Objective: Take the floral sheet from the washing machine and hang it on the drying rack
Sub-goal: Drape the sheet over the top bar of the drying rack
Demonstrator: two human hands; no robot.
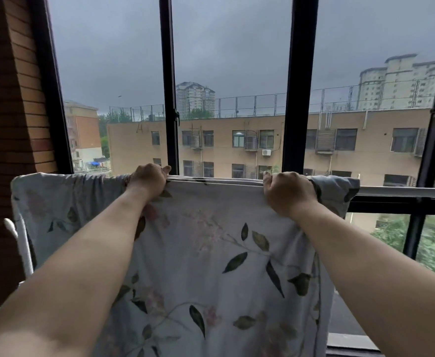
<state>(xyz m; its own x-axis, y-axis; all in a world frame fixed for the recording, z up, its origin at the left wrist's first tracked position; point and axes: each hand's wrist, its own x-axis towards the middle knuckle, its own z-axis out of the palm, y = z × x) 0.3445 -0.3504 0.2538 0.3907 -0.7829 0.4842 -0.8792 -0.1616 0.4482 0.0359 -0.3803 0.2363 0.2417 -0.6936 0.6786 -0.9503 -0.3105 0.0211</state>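
Head view: left grip (148, 180) and right grip (287, 193) each clench floral sheet (211, 253) over rack rail (404, 191), evidently spreading it flat for drying.

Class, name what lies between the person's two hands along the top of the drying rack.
In the head view, only the top edge of the floral sheet, pulled straight, runs from the left hand to the right hand; both grip it.

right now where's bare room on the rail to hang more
Only right of the sheet, where the rail runs bare past its bunched end. Elsewhere crowded: left hand and right hand grip the sheet's top, and cloth covers the rail leftward.
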